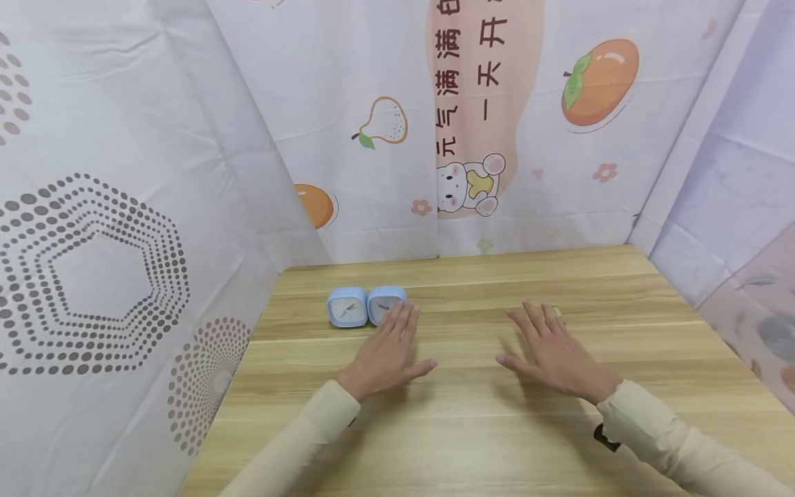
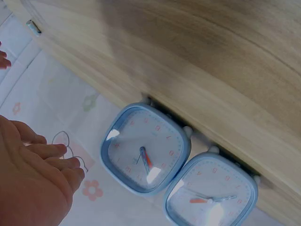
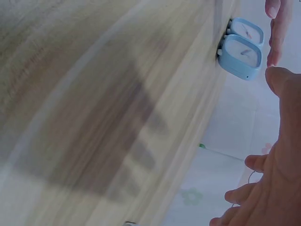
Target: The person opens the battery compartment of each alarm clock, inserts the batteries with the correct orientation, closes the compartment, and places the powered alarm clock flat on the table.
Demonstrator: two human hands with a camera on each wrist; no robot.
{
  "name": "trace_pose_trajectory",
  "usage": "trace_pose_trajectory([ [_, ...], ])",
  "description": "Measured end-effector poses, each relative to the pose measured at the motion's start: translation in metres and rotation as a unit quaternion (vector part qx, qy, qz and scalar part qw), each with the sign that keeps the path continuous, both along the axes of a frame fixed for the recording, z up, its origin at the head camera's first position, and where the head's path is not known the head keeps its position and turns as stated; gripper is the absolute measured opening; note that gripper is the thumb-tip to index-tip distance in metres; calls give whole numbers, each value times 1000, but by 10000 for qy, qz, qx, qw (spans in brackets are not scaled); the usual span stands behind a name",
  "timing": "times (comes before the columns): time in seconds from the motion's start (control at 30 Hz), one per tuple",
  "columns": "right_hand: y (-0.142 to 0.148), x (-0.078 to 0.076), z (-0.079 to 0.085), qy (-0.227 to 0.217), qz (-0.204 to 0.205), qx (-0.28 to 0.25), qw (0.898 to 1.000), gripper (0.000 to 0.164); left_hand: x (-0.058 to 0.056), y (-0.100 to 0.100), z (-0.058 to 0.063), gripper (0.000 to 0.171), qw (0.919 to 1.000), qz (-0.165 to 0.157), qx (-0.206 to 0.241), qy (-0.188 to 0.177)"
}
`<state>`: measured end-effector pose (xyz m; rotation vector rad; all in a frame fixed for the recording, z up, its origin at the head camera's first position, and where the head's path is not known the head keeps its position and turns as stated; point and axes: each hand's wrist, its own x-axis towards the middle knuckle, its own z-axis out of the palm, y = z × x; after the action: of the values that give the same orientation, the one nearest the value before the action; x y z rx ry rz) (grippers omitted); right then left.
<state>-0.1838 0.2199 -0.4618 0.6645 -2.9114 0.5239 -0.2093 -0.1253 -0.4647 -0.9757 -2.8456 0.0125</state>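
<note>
Toward the back left of a wood-grain table [image 1: 447, 449], two light-blue, round-cornered clocks stand upright side by side, their edges touching or nearly so: a left clock [image 1: 348, 310] and a right clock [image 1: 382, 304]. Both dials face the person, so the pale faces and their hands are turned to be read from this seat. Small round feet under each case, plain in the left-wrist view, seem to be what keeps them upright. The person's left hand [image 1: 386, 357] reaches out with fingers nearly straight and thumb held wide; from the head camera its fingertips overlap the right clock's lower corner, yet the left-wrist view shows a gap, so this looks like overlap rather than contact. The right hand [image 1: 559, 355] mirrors it, well apart on the other side, fingers spread and thumb out. Neither hand holds anything, and the shadows lying clear of them suggest both are raised above the wood, not resting on it. Just beyond the right fingertips lies a small cylinder [image 2: 34, 27], possibly a battery, too small to be sure. Pale sleeves [image 1: 329, 414] stop at the wrists, leaving the hands bare. Behind, a white curtain [image 1: 360, 62] printed with fruit, flowers and writing meets the table's far edge.
</note>
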Motion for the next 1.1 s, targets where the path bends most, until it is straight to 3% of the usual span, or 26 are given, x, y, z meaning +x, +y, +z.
trace_pose_trajectory([
  [0.23,1,4,-1,14,79,-103,9999,86,-4,-1,6,94,9997,12,140,177],
  [0.47,2,7,-2,169,135,-224,9995,80,-16,-15,10,61,9930,-159,699,941],
  [0.57,0,9,-3,138,169,-308,9993,76,-22,-25,11,50,9882,-73,990,1162],
  [0.67,-1,13,-4,12,119,-328,9994,71,-31,-35,11,44,9851,132,1266,1160],
  [0.8,-4,16,-3,-56,77,-436,9990,60,-41,-47,13,38,9826,477,1566,880],
  [0.97,-8,21,0,-191,142,-539,9983,48,-51,-56,12,39,9801,822,1714,573],
  [1.1,-9,26,0,-333,224,-520,9978,46,-57,-58,11,43,9811,905,1600,611],
])
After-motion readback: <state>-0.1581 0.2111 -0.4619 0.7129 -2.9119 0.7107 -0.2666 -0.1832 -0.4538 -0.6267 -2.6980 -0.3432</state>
